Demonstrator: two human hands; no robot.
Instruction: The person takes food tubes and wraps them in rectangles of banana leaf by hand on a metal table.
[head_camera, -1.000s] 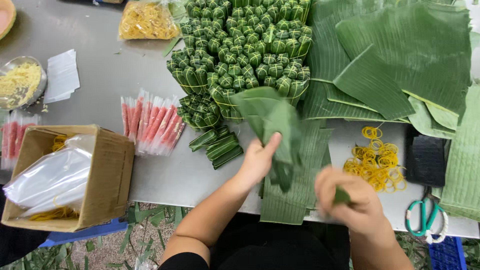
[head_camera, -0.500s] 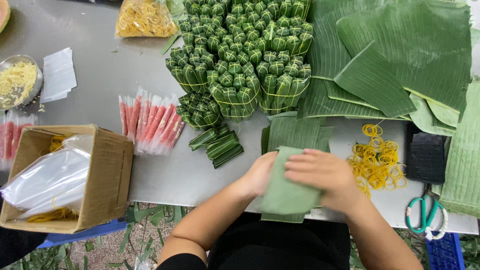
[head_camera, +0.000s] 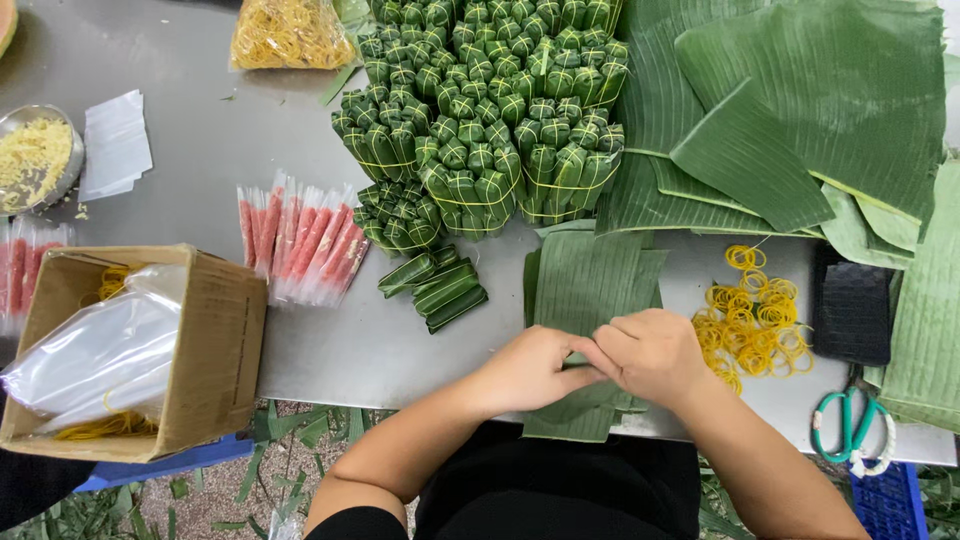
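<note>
My left hand (head_camera: 525, 370) and my right hand (head_camera: 650, 352) meet at the table's near edge, fingers pinched together on a folded piece of banana leaf (head_camera: 578, 408). Under them lies a flat stack of cut banana leaf strips (head_camera: 590, 275). What the fingers enclose is hidden. Just left of the stack lie a few loose leaf-wrapped rolls (head_camera: 435, 285). Behind them stand tied bundles of wrapped rolls (head_camera: 490, 110).
Yellow rubber bands (head_camera: 750, 320) lie right of my hands, beside a black pad (head_camera: 852, 310) and green-handled scissors (head_camera: 850, 425). Large banana leaves (head_camera: 800, 120) cover the far right. Red sticks in clear sleeves (head_camera: 300, 235), a cardboard box (head_camera: 215, 345) and a metal bowl (head_camera: 40, 160) sit left.
A leaf held up a second ago has been brought down and folded at the table's edge. Both hands have closed together over it.
</note>
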